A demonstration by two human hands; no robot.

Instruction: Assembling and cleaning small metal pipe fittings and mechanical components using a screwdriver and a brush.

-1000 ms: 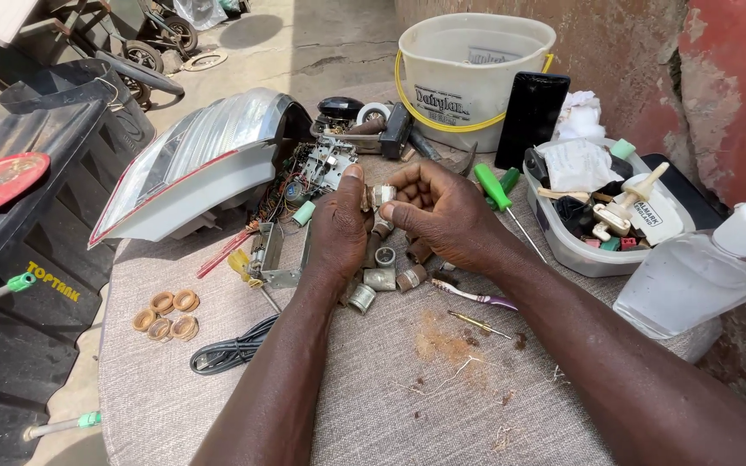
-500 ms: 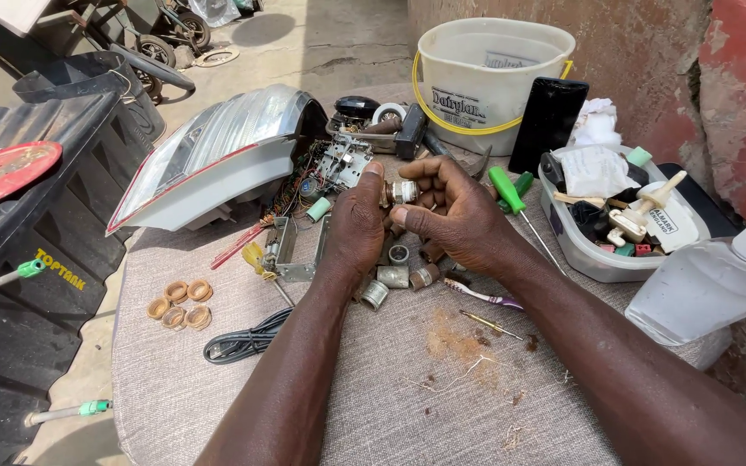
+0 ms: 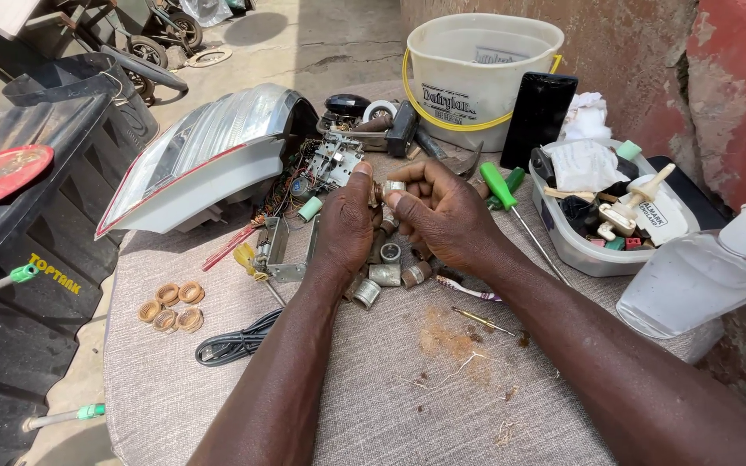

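Both forearms come in from the bottom edge of the view and point toward 12 o'clock, meeting near the middle. The left hand is upright, its back turned to the camera, with the thumb and fingers bent inward toward 3 o'clock. The right hand lies just beside it at 3 o'clock, the palm turned partly to the left, its fingers curled. The fingertips of both hands are pinched together and touch at the top, at 12 o'clock.

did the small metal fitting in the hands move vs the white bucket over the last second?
No real move. The metal fitting, pinched between left hand and right hand, sits below-left of the white bucket as before; only the camera shifted.
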